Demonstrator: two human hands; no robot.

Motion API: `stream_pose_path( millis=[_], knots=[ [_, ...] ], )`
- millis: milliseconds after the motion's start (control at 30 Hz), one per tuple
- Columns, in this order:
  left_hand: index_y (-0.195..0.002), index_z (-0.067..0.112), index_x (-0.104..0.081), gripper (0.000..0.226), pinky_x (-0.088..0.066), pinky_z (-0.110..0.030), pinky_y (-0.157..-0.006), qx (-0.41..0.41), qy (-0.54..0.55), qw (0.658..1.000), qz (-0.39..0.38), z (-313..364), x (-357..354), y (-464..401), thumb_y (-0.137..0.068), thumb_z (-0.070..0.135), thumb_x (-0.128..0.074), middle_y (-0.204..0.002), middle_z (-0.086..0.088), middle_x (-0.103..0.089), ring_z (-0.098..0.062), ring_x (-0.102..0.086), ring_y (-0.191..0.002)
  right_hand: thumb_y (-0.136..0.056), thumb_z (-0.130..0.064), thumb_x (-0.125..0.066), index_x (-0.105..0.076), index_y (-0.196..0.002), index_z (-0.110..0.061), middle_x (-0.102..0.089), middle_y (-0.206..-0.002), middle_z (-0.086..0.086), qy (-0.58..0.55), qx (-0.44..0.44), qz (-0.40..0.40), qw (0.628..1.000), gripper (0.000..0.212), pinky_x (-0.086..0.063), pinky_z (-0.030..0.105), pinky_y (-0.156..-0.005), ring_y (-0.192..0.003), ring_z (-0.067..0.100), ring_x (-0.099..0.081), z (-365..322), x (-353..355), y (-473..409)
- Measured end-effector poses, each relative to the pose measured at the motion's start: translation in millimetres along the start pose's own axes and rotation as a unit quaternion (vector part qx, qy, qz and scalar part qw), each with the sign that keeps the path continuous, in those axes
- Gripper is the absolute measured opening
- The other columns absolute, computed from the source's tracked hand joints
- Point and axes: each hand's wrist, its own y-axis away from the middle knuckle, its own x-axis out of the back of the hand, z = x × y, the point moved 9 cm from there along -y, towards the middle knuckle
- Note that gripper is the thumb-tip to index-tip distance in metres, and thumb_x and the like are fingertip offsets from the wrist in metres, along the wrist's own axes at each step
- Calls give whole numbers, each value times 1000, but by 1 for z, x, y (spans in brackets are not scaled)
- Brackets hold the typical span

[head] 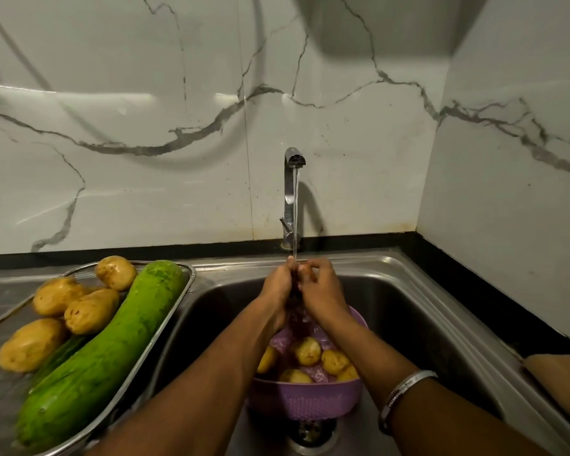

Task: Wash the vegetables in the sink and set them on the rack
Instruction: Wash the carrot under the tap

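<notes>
Water runs from the tap onto both my hands over the sink. My left hand and my right hand are pressed together around a small vegetable, mostly hidden between the fingers. Below them a purple colander stands in the sink with several potatoes in it. On the left, the metal rack holds a long green gourd and several potatoes.
The sink drain shows just in front of the colander. A marble wall rises behind and to the right. A black counter edge runs along the right of the sink, with a tan object at the far right.
</notes>
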Motion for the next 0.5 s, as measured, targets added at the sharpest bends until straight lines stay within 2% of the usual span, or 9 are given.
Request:
stream_pose_path(
  millis=[67,133,233,300,367,433,500],
  knots=[
    [-115,11,-70,44,-51,-43,-96,-11,-8,1000,-3,3,-1,0,-105,41,-39,-116,-14,-71,-25,-64,-108,-104,-41,-49,-59,-111,-20,-66,-98,-2,-5,10,32,999,25,-57,37,-83,-95,19,-66,-5,7,-3],
    [-115,10,-70,43,-53,-43,-94,-14,8,1000,-5,3,-5,0,-104,42,-42,-118,-17,-71,-28,-65,-107,-104,-47,-46,-66,-103,-17,-69,-92,0,7,17,30,999,35,-55,34,-77,-89,20,-68,-9,6,-3],
    [-112,9,-69,40,-49,-50,-105,-14,12,1000,18,2,0,-2,-104,39,-45,-120,-22,-68,-33,-63,-112,-108,-38,-42,-65,-114,-19,-67,-100,1,26,20,4,999,31,-46,28,-74,-96,18,-63,-11,-2,0],
    [-111,10,-70,40,-49,-50,-105,-8,19,999,27,2,3,-3,-104,40,-44,-120,-23,-68,-29,-63,-110,-109,-31,-40,-63,-124,-20,-66,-111,2,28,9,-8,1000,30,-48,29,-82,-103,17,-62,-9,-7,-2],
    [-109,11,-70,39,-50,-47,-103,-6,16,999,32,2,5,-2,-104,39,-43,-114,-19,-70,-28,-64,-109,-109,-22,-40,-60,-126,-22,-63,-111,-2,19,-12,-36,999,27,-49,29,-89,-109,17,-60,-6,-17,-1],
    [-111,11,-69,37,-50,-45,-102,-24,-7,999,32,5,3,-1,-105,37,-43,-111,-15,-71,-27,-65,-106,-105,-7,-41,-58,-123,-13,-62,-109,7,39,2,-73,997,26,-46,27,-87,-112,27,-61,-7,-31,1],
    [-116,11,-68,35,-51,-44,-102,-50,-35,997,36,7,1,-1,-103,36,-46,-111,-14,-71,-25,-66,-106,-102,-1,-43,-51,-133,-1,-60,-124,22,54,45,-83,994,32,-48,37,-92,-118,37,-58,-10,-34,4]
  ],
)
